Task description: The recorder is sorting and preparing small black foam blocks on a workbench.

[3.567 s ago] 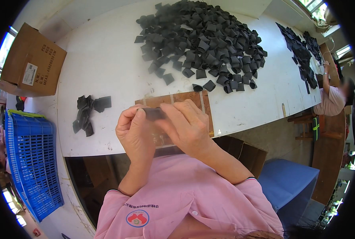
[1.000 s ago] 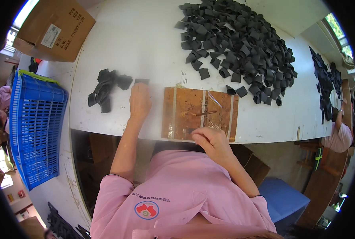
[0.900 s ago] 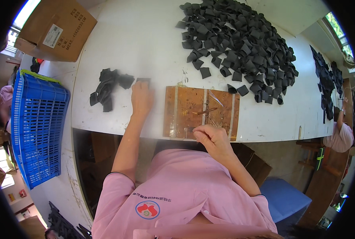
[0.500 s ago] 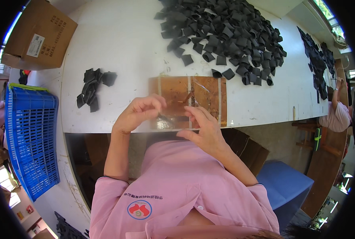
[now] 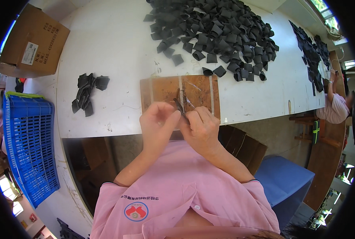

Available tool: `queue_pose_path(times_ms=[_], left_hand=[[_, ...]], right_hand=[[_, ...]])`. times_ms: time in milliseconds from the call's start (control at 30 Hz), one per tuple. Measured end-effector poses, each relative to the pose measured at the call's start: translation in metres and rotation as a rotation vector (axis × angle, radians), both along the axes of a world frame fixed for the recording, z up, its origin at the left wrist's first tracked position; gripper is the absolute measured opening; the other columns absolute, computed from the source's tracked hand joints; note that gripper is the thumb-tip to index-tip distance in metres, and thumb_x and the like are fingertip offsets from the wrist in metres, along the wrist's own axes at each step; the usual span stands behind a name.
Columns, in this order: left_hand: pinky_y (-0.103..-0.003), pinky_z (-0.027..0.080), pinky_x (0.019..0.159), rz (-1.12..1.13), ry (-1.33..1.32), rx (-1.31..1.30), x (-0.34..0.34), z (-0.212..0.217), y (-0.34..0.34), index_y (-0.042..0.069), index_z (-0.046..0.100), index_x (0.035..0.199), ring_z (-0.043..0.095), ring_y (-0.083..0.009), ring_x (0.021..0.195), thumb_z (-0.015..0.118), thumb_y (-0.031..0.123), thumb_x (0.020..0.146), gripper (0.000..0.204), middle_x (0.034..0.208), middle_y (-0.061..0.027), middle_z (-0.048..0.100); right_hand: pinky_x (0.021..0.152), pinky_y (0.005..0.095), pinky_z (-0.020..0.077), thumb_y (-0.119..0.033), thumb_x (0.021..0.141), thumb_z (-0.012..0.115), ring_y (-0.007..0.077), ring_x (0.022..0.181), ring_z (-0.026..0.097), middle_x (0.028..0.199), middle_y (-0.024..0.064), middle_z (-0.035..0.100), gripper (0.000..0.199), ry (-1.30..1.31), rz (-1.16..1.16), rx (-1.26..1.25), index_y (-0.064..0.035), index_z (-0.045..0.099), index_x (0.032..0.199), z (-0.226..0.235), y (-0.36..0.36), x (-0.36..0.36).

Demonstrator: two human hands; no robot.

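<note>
My left hand [image 5: 158,124] and my right hand [image 5: 202,128] meet over the near edge of a worn brown board [image 5: 161,89]. A small dark piece [image 5: 179,106] sticks up between their fingertips, and both hands pinch it from either side. Its lower part is hidden by the fingers, so its exact kind does not show. Beyond it, narrow pale strips cross the board, and a thin brown sliver [image 5: 177,94] shows near its middle.
A big heap of short black fabric tubes [image 5: 217,40] covers the far table. A smaller black pile [image 5: 86,93] lies left. Further left stand a carton [image 5: 36,44] and a blue crate [image 5: 30,147]. A blue box [image 5: 283,179] is low right; another person [image 5: 335,105] sits far right.
My hands have come together from apart, and a dark piece now shows between their fingertips. The whole view has shifted slightly.
</note>
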State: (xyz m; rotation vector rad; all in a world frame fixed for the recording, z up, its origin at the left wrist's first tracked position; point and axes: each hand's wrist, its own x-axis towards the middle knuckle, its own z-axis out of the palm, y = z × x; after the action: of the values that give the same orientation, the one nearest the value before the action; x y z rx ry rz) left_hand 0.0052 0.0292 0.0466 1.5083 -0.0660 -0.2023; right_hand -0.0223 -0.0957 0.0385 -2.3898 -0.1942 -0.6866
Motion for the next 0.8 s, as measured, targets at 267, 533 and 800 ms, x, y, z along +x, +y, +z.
queue_pose_path(times_ms=[267,533,800], left_hand=[[-0.016,0.037,0.054,0.001,0.083,0.015,0.005,-0.004,-0.003,-0.001,0.056,0.076,0.045,-0.0024,0.059,0.058,0.0,0.077,0.003,0.068,0.002,0.053],[-0.016,0.038,0.051,-0.163,-0.11,0.158,0.007,-0.002,-0.003,0.001,0.055,0.078,0.049,-0.0035,0.06,0.056,-0.002,0.078,0.003,0.069,0.0015,0.055],[-0.016,0.031,0.034,0.136,0.166,-0.048,0.012,0.004,-0.025,0.002,0.049,0.08,0.041,-0.0016,0.042,0.052,-0.006,0.075,0.009,0.068,-0.0056,0.056]], right_hand=[[0.044,0.0302,0.0396,-0.007,0.062,0.066,0.021,0.054,0.048,0.062,0.0074,0.044,0.02,0.036,0.036,-0.097,-0.003,0.047,0.066,0.0,-0.005,-0.001],[0.05,0.0284,0.0423,-0.001,0.069,0.063,0.0218,0.061,0.052,0.072,0.0073,0.051,0.012,0.059,0.118,0.332,0.0003,0.058,0.08,0.009,-0.015,0.003],[0.048,0.0299,0.0428,0.001,0.063,0.06,0.0206,0.06,0.052,0.069,0.0077,0.049,0.015,-0.059,-0.142,0.0,-0.0005,0.058,0.077,-0.001,-0.008,0.015]])
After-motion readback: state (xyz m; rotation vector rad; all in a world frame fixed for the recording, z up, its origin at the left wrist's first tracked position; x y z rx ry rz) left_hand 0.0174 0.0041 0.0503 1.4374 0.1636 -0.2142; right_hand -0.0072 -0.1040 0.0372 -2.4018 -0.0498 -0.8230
